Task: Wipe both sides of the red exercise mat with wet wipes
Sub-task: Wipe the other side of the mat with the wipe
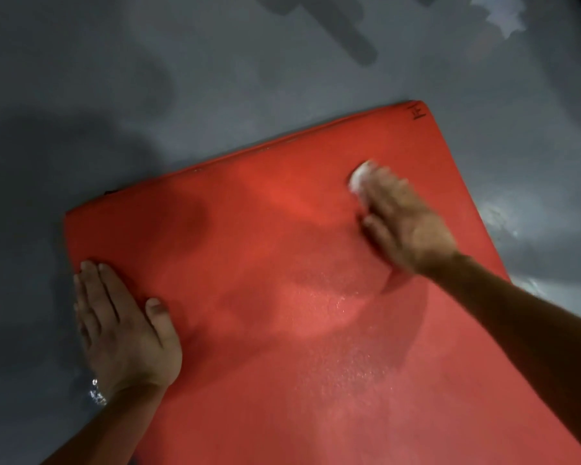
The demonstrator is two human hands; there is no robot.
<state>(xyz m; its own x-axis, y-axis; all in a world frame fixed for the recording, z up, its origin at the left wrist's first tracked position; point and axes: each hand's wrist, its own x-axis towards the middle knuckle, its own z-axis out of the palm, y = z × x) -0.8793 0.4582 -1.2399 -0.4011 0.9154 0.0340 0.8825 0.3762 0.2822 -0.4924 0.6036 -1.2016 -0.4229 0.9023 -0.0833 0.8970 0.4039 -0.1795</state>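
I see two bare forearms with no sleeves reaching into view. My left hand [125,330] has short, rounded nails and no rings; a glinting bracelet [97,394] sits at its wrist, its links too blurred to make out. My right hand [403,223] is motion-blurred and wears nothing.

You see a red mat [282,297] with black corner marking [418,111], a white wipe [359,177], grey floor [148,78].
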